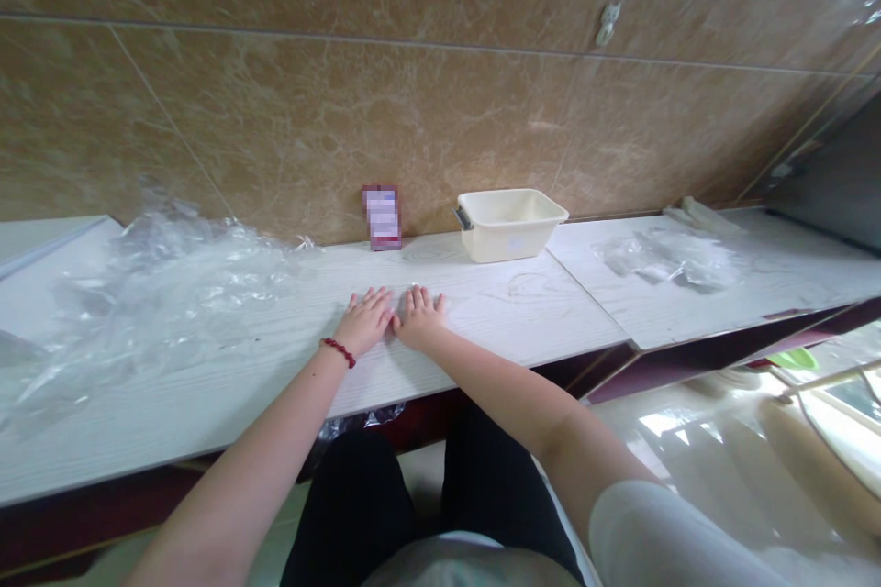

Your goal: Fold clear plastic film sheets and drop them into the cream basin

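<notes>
My left hand (367, 318) lies flat on the white wood-grain counter (275, 385), fingers stretched out and a red bead bracelet (339, 351) round the wrist. Beside it, my right hand (418, 319) rests flat too, with its fingers spread and its thumb close to the left one. Neither holds anything. Just beyond them a small card or phone-like rectangle (383, 217) with a dark red border leans against the wall, its face blurred. A cream plastic bin (513, 227) with a grey handle clip stands to the right of it.
Crumpled clear plastic wrap (179, 275) spreads over the counter's left part. More clear plastic bags (671, 259) lie at the right, past a seam. A brown marbled tile wall (413, 110) rises behind, with a small white hook (607, 24). The counter's front edge runs near my legs.
</notes>
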`<state>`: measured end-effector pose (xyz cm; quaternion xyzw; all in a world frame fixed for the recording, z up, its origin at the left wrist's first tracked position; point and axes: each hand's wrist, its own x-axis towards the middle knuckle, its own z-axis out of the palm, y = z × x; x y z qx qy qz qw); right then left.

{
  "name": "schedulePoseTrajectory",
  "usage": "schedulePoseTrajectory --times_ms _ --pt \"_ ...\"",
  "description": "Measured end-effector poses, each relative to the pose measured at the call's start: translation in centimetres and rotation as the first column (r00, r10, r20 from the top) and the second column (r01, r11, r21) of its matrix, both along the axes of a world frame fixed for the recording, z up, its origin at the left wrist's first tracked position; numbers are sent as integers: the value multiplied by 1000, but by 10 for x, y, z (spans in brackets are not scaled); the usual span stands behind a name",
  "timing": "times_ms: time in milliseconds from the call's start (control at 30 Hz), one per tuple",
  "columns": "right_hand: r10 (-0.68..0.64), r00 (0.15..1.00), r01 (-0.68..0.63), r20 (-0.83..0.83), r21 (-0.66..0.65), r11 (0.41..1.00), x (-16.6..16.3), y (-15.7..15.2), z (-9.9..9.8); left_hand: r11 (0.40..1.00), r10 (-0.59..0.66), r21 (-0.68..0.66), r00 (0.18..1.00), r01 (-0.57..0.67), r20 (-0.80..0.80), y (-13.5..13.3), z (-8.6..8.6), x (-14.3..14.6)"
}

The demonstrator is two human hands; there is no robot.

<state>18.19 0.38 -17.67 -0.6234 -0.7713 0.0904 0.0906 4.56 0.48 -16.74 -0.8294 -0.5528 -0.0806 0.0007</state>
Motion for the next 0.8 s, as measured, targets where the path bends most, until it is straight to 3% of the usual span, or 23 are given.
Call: schedulePoseTrajectory --times_ms 133,400,533,600,667,800 --pt "12 1000 -12 4 -20 1000 2 2 -1 990 93 -102 995 -97 -45 2 -6 -3" --pt "-20 1000 20 -5 3 1000 35 6 5 985 160 -62 985 -163 -59 -1 -13 -10" --pt "145 987 -136 -65 134 982 66 -1 16 985 158 -68 987 -160 -45 0 -13 -9" --pt "325 946 -314 -20 200 928 78 -7 23 985 158 -70 987 -161 -39 0 -13 -9" --pt "487 869 -492 85 242 836 85 -13 30 984 163 -72 986 -165 -36 -1 -12 -9" --pt "606 742 -669 287 256 697 85 -18 36 980 176 -89 984 -178 -36 0 -10 -10"
